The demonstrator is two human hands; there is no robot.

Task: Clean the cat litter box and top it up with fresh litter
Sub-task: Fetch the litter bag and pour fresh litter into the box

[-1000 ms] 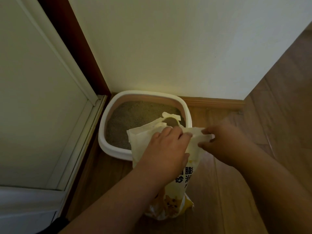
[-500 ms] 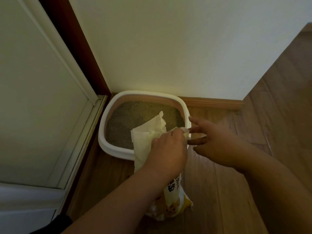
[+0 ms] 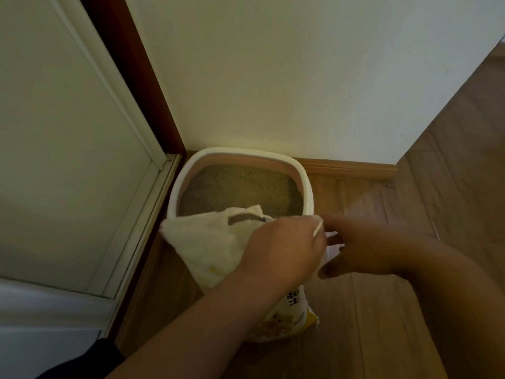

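Observation:
A white-rimmed litter box (image 3: 308,187) sits on the floor in the corner, filled with grey-brown litter (image 3: 240,187). In front of it stands a white and yellow litter bag (image 3: 207,242) with printed characters, its top leaning left over the box's near edge. My left hand (image 3: 281,250) grips the bag's top edge. My right hand (image 3: 363,247) is just right of it with fingers spread, touching the bag's right edge but holding nothing. The bag's middle is hidden behind my left hand and forearm.
A white wall (image 3: 273,77) rises behind the box, with a wooden skirting board (image 3: 349,168) at its foot. A white door (image 3: 54,160) with a dark red-brown frame (image 3: 131,77) closes off the left. Wood flooring (image 3: 382,324) stretches to the right and front.
My right hand has let go of the bag's top and opened. My left hand has pulled the bag's top leftward, so it spreads wider over the box's near rim.

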